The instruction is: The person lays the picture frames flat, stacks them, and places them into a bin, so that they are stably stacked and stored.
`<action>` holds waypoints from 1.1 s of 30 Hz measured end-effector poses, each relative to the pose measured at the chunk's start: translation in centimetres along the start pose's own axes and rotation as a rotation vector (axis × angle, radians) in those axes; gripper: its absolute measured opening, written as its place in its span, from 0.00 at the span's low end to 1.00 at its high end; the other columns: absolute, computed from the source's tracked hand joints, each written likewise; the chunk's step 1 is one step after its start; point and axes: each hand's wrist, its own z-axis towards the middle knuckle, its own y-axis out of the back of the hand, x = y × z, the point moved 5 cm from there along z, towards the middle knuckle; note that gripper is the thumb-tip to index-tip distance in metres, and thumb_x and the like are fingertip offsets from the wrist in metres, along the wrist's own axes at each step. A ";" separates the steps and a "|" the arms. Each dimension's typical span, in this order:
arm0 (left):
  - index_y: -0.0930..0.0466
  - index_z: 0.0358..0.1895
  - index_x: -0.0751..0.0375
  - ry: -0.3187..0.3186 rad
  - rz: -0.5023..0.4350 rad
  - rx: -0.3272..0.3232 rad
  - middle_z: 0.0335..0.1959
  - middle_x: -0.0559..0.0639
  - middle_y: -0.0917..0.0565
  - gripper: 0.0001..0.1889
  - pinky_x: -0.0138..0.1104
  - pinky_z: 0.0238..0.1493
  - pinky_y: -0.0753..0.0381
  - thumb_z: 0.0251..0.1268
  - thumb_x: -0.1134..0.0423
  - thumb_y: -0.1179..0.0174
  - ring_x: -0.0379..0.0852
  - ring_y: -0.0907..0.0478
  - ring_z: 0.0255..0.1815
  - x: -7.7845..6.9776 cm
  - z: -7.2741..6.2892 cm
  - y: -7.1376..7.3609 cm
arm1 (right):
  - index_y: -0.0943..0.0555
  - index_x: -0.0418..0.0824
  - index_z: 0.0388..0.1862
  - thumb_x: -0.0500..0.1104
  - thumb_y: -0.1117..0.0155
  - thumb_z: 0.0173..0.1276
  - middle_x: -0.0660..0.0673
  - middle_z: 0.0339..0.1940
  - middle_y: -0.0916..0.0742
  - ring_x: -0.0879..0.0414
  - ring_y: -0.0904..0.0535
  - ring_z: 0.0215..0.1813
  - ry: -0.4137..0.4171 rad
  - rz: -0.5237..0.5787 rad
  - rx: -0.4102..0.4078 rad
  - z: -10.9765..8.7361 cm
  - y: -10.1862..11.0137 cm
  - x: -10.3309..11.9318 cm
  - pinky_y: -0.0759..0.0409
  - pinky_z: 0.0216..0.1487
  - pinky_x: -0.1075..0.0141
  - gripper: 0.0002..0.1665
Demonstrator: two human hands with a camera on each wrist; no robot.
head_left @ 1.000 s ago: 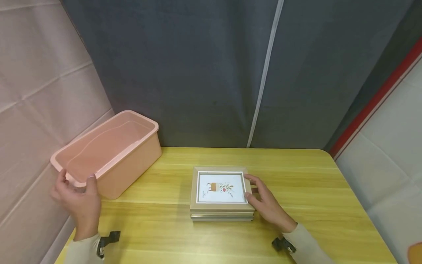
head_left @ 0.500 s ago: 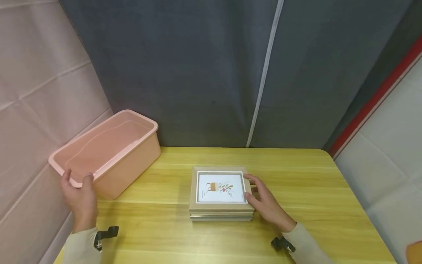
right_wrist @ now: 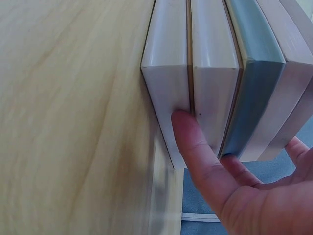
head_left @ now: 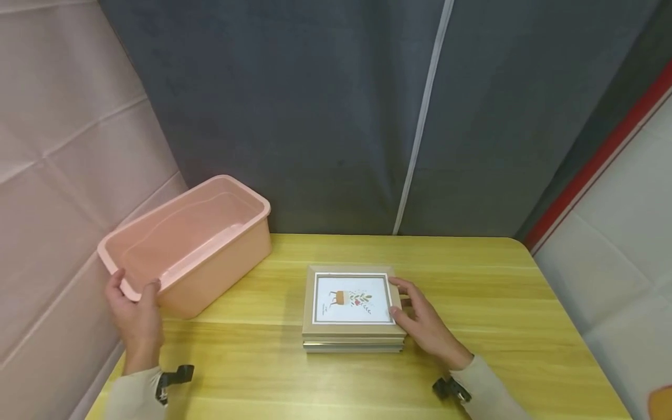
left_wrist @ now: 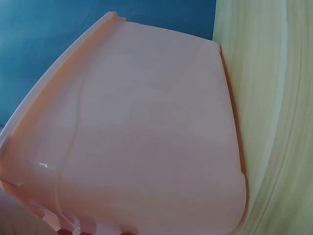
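A pink plastic storage bin (head_left: 220, 271) stands at the left of the table, angled, with nothing visible inside. My left hand (head_left: 135, 324) grips its near-end rim, thumb toward the right corner. The bin's wall (left_wrist: 151, 112) fills most of the left wrist view. In the middle lies a stack of several picture frames (head_left: 354, 329), the top one showing a deer and flower print (head_left: 352, 298). My right hand (head_left: 427, 326) touches the stack's right edge with extended fingers. From the right wrist, fingertips (right_wrist: 186, 122) meet the sides of pale frames (right_wrist: 215, 98) and a blue-grey one (right_wrist: 259, 93).
The yellow wood-grain table (head_left: 472, 274) has a rounded far right corner. A dark grey curtain (head_left: 315, 116) hangs behind it, and a pale pink fabric wall (head_left: 63, 146) borders the left. A small orange object (head_left: 660, 402) shows at the lower right edge.
My left hand has closed on the bin's near rim, and the bin has shifted slightly to the right. The right hand and the frame stack stay put.
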 end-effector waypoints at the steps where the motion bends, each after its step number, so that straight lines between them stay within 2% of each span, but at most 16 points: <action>1: 0.40 0.79 0.41 -0.004 -0.005 0.006 0.79 0.45 0.35 0.35 0.26 0.66 0.30 0.72 0.63 0.40 0.43 0.35 0.71 0.0 -0.3 -0.2 | 0.36 0.57 0.82 0.47 0.39 0.81 0.36 0.73 0.25 0.42 0.22 0.62 0.002 0.001 0.000 0.0 0.0 0.0 0.19 0.54 0.49 0.34; 3: 0.39 0.78 0.43 -0.013 -0.015 0.017 0.76 0.44 0.34 0.35 0.23 0.50 0.25 0.71 0.64 0.39 0.42 0.31 0.62 0.0 -0.9 -0.5 | 0.36 0.57 0.82 0.47 0.39 0.82 0.36 0.72 0.25 0.42 0.22 0.61 0.001 0.004 0.001 0.0 0.1 0.0 0.19 0.54 0.49 0.34; 5: 0.38 0.78 0.44 -0.028 -0.022 0.033 0.75 0.46 0.34 0.34 0.21 0.39 0.25 0.71 0.65 0.39 0.40 0.30 0.56 0.0 -1.5 -0.7 | 0.36 0.57 0.82 0.47 0.40 0.82 0.36 0.73 0.25 0.42 0.22 0.62 0.003 0.001 0.001 -0.1 0.1 0.1 0.19 0.54 0.49 0.34; 7: 0.38 0.77 0.44 -0.038 -0.031 0.044 0.74 0.47 0.34 0.34 0.19 0.33 0.26 0.71 0.66 0.39 0.39 0.29 0.50 0.0 -2.1 -1.0 | 0.36 0.57 0.82 0.47 0.39 0.82 0.36 0.73 0.25 0.41 0.22 0.62 0.004 0.002 0.001 -0.1 0.1 0.1 0.19 0.54 0.49 0.34; 10: 0.36 0.78 0.46 -0.061 -0.034 0.058 0.75 0.51 0.34 0.34 0.18 0.34 0.26 0.70 0.67 0.39 0.40 0.29 0.50 0.0 -2.9 -1.4 | 0.36 0.57 0.82 0.47 0.39 0.82 0.37 0.74 0.26 0.41 0.22 0.63 0.001 0.004 0.003 0.0 0.2 0.1 0.19 0.55 0.50 0.34; 13: 0.37 0.79 0.48 -0.086 -0.009 0.082 0.77 0.53 0.34 0.35 0.19 0.42 0.25 0.70 0.66 0.39 0.44 0.29 0.58 0.1 -3.7 -2.0 | 0.36 0.57 0.82 0.47 0.39 0.81 0.37 0.73 0.25 0.40 0.22 0.63 -0.010 0.008 0.001 0.0 0.2 0.1 0.19 0.54 0.50 0.34; 15: 0.39 0.80 0.50 -0.111 0.012 0.109 0.80 0.55 0.36 0.35 0.22 0.58 0.27 0.71 0.65 0.39 0.47 0.31 0.67 0.2 -4.3 -2.5 | 0.36 0.57 0.82 0.47 0.39 0.81 0.37 0.73 0.25 0.40 0.22 0.63 -0.015 0.005 -0.003 0.0 0.2 0.0 0.19 0.55 0.50 0.34; 17: 0.40 0.81 0.52 -0.144 0.044 0.129 0.82 0.55 0.38 0.36 0.27 0.72 0.36 0.72 0.63 0.40 0.48 0.37 0.74 0.2 -4.9 -3.0 | 0.36 0.57 0.82 0.47 0.39 0.81 0.37 0.73 0.25 0.40 0.22 0.63 -0.020 -0.002 -0.005 0.1 0.2 0.0 0.20 0.56 0.49 0.34; 20: 0.42 0.81 0.56 -0.193 0.054 0.164 0.83 0.56 0.39 0.36 0.35 0.81 0.46 0.73 0.63 0.40 0.51 0.41 0.79 0.1 -5.9 -3.9 | 0.36 0.58 0.82 0.47 0.39 0.81 0.38 0.73 0.25 0.41 0.22 0.63 -0.028 -0.014 -0.008 0.1 0.3 -0.1 0.20 0.57 0.47 0.34; 27: 0.41 0.81 0.58 -0.261 0.087 0.217 0.80 0.57 0.36 0.36 0.35 0.74 0.38 0.74 0.62 0.39 0.52 0.36 0.72 -0.2 -7.5 -5.9 | 0.36 0.58 0.82 0.47 0.38 0.81 0.38 0.72 0.25 0.42 0.22 0.62 -0.035 -0.012 -0.011 0.1 0.4 -0.3 0.21 0.56 0.49 0.35; 30: 0.42 0.82 0.58 -0.275 0.107 0.238 0.79 0.59 0.35 0.36 0.40 0.75 0.36 0.74 0.62 0.39 0.53 0.35 0.71 -0.3 -8.0 -6.5 | 0.36 0.59 0.82 0.47 0.38 0.80 0.37 0.71 0.23 0.42 0.21 0.61 -0.041 -0.002 -0.009 0.1 0.3 -0.3 0.21 0.55 0.50 0.35; 33: 0.43 0.82 0.60 -0.285 0.111 0.264 0.79 0.63 0.37 0.37 0.51 0.78 0.35 0.75 0.62 0.39 0.58 0.35 0.72 -0.4 -8.4 -7.0 | 0.36 0.59 0.81 0.47 0.38 0.80 0.37 0.70 0.23 0.42 0.21 0.61 -0.046 0.007 -0.005 0.2 0.3 -0.3 0.20 0.55 0.50 0.35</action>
